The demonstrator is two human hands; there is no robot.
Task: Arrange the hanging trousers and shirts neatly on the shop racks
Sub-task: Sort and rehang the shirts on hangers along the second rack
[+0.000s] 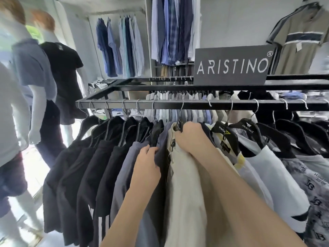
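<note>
Cream shirt (185,184) hangs mid rail (160,104), soft, light, should slide easy if taken at hanger (180,124) top; right hand (191,138) fingers clench its shoulder, left hand (148,163) fingers pinch navy garment (161,168) just beside

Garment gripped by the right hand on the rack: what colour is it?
Plain cream garment, held near its top by the right hand; head view shows it best.

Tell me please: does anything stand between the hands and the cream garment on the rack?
Nothing visible does. The right hand grips the cream garment near its hanger; the left hand holds the dark garment beside it.
</note>
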